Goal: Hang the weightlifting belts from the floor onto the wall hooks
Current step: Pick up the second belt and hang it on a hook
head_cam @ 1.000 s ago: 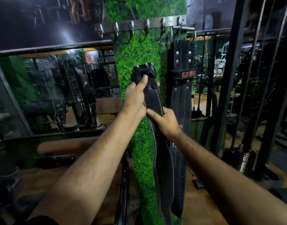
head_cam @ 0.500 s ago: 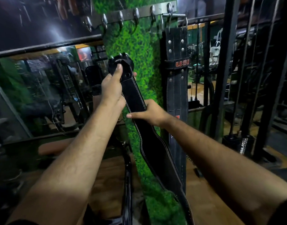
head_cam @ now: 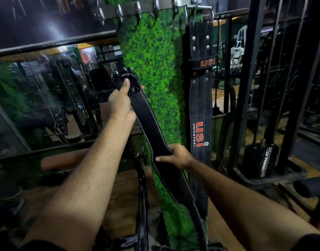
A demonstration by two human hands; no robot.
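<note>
A green grass-patterned wall panel [head_cam: 155,57] fills the middle of the view, with a mirror [head_cam: 47,98] to its left and black gym frames [head_cam: 246,87] to its right. Along the top of the panel runs a metal hook rail [head_cam: 146,7]. A black belt marked USI [head_cam: 200,105] hangs from the rightmost hooks and lies flat against the panel.

The second belt [head_cam: 155,134] is held in the air in front of the panel, well below the rail and on no hook. It slants from upper left to lower right, steeper in its tilt than half a second ago, and its tail trails down past the bottom of the hanging belt. A second ago it hung nearly straight down.

The left hand [head_cam: 119,104] has its grip clenched on the buckle end [head_cam: 126,78], thumb pressed up onto the buckle; it sits about as it did half a second ago. The right hand [head_cam: 177,156] has its grip closed around the wide middle of the belt, fingers wrapped over the stitched edge. It has slid farther down the strap than before, so the two hands are now well apart.
</note>
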